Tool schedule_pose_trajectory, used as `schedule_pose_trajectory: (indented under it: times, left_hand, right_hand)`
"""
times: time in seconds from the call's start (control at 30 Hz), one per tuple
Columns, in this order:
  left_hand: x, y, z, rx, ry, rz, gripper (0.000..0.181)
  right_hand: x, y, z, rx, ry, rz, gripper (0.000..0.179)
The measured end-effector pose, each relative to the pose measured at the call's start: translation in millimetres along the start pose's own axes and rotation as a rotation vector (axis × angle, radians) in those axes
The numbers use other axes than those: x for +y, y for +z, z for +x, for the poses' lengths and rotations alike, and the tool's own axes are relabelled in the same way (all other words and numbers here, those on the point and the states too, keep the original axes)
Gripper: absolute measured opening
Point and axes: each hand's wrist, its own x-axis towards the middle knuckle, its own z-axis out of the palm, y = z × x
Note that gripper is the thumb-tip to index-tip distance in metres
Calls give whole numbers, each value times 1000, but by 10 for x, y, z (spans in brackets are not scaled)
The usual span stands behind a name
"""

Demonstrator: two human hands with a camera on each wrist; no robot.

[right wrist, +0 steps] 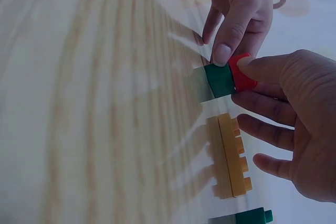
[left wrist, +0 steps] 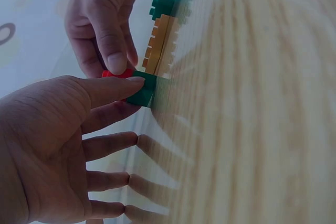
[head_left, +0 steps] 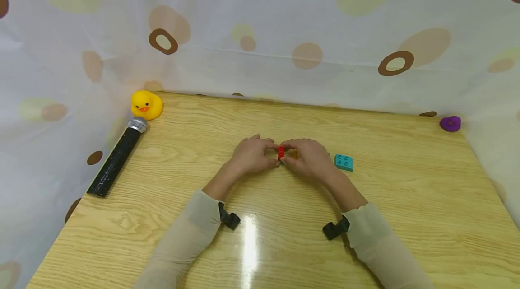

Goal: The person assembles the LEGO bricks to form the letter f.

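Between my hands a red toy brick sits on top of a green brick at the tabletop. My left hand pinches the green brick between thumb and forefinger, its other fingers spread toward the table in the left wrist view. With thumb and fingers, my right hand grips the red brick from the other side. An orange brick with a row of studs lies just beside them, largely hidden under my right hand in the head view.
Right of my right hand lies a teal brick, with another green brick close by. A yellow rubber duck and a black microphone are at the left. A small purple toy sits at the far right, near the patterned curtain.
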Motion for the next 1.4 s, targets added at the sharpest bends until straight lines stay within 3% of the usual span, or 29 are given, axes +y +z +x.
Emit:
schedule_pose_trajectory:
  times: [0.77, 1.07, 1.4]
  left_hand:
    - [6, -29, -15, 0, 2, -1, 48]
    - [6, -6, -24, -10, 3, -13, 49]
    - [12, -21, -9, -20, -9, 5, 50]
  right_hand:
    - [-24, 0, 3, 6, -29, -46, 36]
    - [36, -6, -24, -47, 4, 31, 43]
    - [196, -161, -108, -21, 49, 32, 45]
